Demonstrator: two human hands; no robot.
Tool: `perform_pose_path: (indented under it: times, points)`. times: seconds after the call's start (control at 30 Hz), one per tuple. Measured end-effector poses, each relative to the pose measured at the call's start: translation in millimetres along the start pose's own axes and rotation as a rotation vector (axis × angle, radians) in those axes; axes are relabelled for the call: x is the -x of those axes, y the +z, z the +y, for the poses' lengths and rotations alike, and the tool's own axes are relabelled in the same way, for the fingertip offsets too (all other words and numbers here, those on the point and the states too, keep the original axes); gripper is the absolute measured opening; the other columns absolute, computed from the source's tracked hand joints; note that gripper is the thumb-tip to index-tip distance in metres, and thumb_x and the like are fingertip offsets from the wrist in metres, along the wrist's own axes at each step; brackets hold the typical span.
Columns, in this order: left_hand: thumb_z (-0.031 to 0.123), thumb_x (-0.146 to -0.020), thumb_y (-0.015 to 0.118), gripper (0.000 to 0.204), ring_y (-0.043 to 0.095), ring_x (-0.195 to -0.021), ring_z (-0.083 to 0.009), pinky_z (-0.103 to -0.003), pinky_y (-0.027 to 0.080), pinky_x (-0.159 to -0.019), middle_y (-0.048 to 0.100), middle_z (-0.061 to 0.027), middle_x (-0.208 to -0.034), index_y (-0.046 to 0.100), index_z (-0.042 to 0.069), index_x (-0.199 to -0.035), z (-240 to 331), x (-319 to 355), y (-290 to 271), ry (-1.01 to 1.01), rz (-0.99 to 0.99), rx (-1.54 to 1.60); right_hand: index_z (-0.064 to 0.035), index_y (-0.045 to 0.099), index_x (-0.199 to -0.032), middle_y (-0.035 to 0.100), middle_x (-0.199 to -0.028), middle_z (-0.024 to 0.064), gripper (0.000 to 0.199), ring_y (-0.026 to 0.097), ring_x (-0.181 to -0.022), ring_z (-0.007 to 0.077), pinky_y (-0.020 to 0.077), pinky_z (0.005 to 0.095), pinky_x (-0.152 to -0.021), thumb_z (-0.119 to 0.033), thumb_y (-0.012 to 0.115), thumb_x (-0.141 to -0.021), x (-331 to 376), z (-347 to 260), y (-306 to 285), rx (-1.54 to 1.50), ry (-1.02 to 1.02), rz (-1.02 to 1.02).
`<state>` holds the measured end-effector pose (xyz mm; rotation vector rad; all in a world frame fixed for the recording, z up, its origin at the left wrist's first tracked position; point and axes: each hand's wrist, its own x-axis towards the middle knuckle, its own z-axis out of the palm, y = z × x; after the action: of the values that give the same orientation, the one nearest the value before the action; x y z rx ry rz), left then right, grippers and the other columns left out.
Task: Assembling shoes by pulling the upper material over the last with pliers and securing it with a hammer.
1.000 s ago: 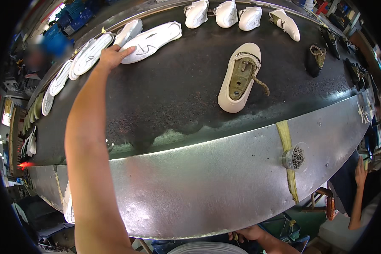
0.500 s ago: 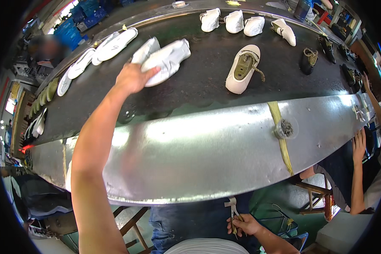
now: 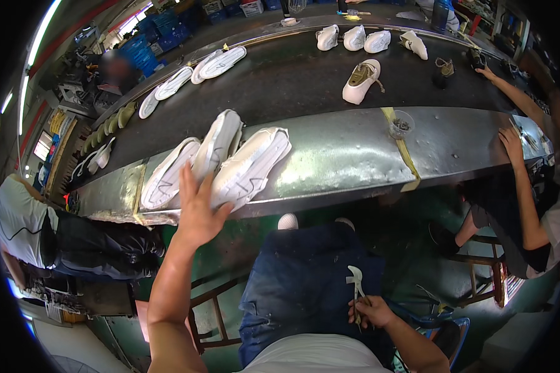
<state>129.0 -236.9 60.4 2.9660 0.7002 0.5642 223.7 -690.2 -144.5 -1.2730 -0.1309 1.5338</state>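
My left hand (image 3: 200, 210) has its fingers spread against the near ends of white shoes on the metal ledge (image 3: 330, 146). The left shoe (image 3: 170, 175), middle shoe (image 3: 216, 146) and right shoe (image 3: 250, 169) lie slanted, pale undersides up, with dark lines drawn on them. Some of the middle shoe's near end is hidden behind the fingers. Low over my lap, my right hand (image 3: 371, 311) is closed around metal pincers (image 3: 357, 283) with a pale, curved head.
Behind the ledge runs a dark conveyor belt (image 3: 280, 81) bearing white soles (image 3: 174, 82), a shoe with a tan lining (image 3: 361, 82) and several white shoes. A clear cup of small metal pieces (image 3: 401, 125) stands on the ledge. Co-workers are at the left and right.
My left hand has come back toward me from the belt with two white shoes, now resting on the ledge, and its fingers have spread. My right hand keeps the pincers low.
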Motion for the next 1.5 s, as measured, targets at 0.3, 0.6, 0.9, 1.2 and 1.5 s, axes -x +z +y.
perform_pose_path:
  times: [0.3,0.6,0.9,1.2,1.5]
  points:
    - [0.055,-0.087,0.066,0.081,0.054,-0.128,-0.0372,-0.046,0.039,-0.108,0.057,-0.0261,-0.136,0.047,-0.002,-0.141,49,-165,42,-0.113,-0.625,0.009,0.0052,0.056,-0.12,0.069,-0.097,0.0128,0.028,0.072,-0.082,0.0205,0.0517,0.0258,-0.049,-0.016,0.049,-0.104,2,5,11,0.055,-0.036,0.032]
    - [0.026,-0.09,0.076,0.074,0.055,-0.116,-0.0182,-0.033,0.044,-0.102,0.059,-0.0088,-0.128,0.037,0.006,-0.15,106,-23,16,-0.026,-0.36,1.126,0.0033,0.056,-0.123,0.067,-0.094,0.0077,0.03,0.067,-0.079,0.0144,0.0536,0.028,-0.072,-0.013,0.059,-0.098,20,14,15,0.158,-0.247,0.161]
    - [0.019,-0.102,0.057,0.08,0.047,-0.122,-0.0161,-0.033,0.035,-0.108,0.049,-0.0059,-0.134,0.002,0.018,-0.16,124,148,108,-0.076,-0.732,1.555,-0.0017,0.057,-0.123,0.067,-0.093,0.0061,0.031,0.064,-0.076,0.0152,0.0517,0.0309,-0.073,-0.017,0.061,-0.096,69,-40,65,0.678,-0.324,0.152]
    - [0.029,-0.104,0.048,0.064,0.033,-0.139,-0.0266,-0.037,0.025,-0.116,0.029,-0.0172,-0.151,0.016,0.011,-0.156,130,153,105,0.023,-0.729,1.415,0.0003,0.061,-0.113,0.066,-0.09,0.0056,0.022,0.062,-0.078,0.0133,0.0512,0.0301,-0.074,-0.016,0.057,-0.099,60,-43,95,0.344,-0.296,0.117]
    - [0.025,-0.102,0.054,0.05,0.042,-0.134,-0.0286,-0.038,0.034,-0.113,0.039,-0.017,-0.146,0.04,0.005,-0.146,132,155,112,-0.081,-0.511,1.329,0.0018,0.058,-0.114,0.066,-0.097,0.0079,0.021,0.062,-0.084,0.0134,0.0506,0.0276,-0.076,-0.014,0.055,-0.1,51,-59,86,0.377,-0.279,0.022]
